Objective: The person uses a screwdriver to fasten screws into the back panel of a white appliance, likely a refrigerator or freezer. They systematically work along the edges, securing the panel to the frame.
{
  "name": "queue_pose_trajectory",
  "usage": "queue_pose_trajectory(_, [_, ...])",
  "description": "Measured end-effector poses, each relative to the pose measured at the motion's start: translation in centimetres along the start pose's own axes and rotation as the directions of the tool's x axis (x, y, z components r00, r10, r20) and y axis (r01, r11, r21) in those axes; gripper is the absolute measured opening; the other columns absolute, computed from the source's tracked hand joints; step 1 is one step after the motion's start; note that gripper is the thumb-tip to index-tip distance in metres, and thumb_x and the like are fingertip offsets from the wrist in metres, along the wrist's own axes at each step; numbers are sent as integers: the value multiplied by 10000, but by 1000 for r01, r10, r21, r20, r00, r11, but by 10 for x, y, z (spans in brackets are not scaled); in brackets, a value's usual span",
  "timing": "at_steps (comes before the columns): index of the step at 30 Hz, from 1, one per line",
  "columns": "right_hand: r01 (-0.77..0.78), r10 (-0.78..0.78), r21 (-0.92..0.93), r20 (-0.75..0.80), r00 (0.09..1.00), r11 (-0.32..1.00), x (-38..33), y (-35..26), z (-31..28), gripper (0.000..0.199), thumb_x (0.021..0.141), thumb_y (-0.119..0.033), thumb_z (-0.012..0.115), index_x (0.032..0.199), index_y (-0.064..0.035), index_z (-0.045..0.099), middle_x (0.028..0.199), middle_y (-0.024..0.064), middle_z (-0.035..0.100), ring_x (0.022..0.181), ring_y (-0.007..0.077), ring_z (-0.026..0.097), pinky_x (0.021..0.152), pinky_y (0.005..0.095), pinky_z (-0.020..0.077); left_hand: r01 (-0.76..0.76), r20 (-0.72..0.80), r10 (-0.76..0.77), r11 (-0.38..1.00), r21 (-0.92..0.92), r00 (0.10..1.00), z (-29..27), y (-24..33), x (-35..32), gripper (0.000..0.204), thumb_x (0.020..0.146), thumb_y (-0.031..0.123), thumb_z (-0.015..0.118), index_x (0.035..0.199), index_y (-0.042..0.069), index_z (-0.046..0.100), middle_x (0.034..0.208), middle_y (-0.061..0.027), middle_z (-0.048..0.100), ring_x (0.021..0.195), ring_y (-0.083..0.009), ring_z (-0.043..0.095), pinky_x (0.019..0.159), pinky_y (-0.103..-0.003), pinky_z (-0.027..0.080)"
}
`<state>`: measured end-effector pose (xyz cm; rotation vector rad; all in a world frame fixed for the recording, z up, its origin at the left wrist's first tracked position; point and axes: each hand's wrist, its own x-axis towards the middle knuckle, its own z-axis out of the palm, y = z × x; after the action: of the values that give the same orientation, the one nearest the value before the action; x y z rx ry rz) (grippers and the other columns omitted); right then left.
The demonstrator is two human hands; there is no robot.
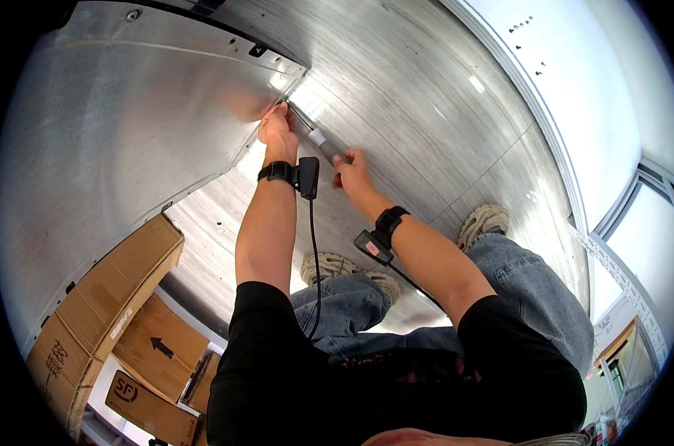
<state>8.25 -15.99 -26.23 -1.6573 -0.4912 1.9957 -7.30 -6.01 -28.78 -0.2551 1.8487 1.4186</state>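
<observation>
At twelve o'clock, the left hand [276, 128] presses the tip of a slim grey-handled metal tool [323, 146] into the brushed steel panel seam [292, 89]; the right hand [354, 171] grips its handle, fingers closed. The seam work looks unfinished.

Left hand [276, 128] at the panel [129, 111] edge, right hand [354, 171] just right of it on a tool [323, 145]; boxes [114, 312] lower left; shoes [483, 221] on the floor [426, 97]

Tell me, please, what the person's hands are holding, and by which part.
The right hand grips a screwdriver-like tool by its grey handle; the left hand steadies its tip end against the metal panel.
</observation>
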Motion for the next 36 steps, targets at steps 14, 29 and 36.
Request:
queue_pose_trajectory(14, [-60, 60, -87, -5, 998, 994, -3, -19, -4, 513, 910, -362, 514, 1213, 25, 367, 818, 105, 500, 573, 150, 512, 532, 314, 492, -13, 20, 13, 1000, 23, 1000, -2, 0, 3, 165, 736, -46, 666, 821, 53, 566, 707, -53, 616, 572, -148, 583, 486, -238, 463])
queue_pose_trajectory(29, [-162, 157, 33, 121, 980, 986, 3, -16, -12, 500, 904, -324, 537, 1182, 49, 354, 882, 129, 512, 491, 165, 492, 496, 341, 502, -4, 28, 5, 999, -32, 1000, -1, 2, 3, 170, 719, -62, 681, 804, 37, 573, 717, -65, 622, 573, -153, 583, 476, -239, 456])
queue_pose_trajectory(36, [-163, 160, 24, 97, 982, 986, -4, -20, -10, 482, 895, -330, 553, 1124, 66, 400, 872, 139, 526, 593, 162, 535, 579, 324, 518, -12, 59, 13, 1000, -10, 998, -4, 3, 3, 123, 737, -49, 664, 794, 35, 595, 701, -54, 621, 570, -141, 579, 471, -233, 444])
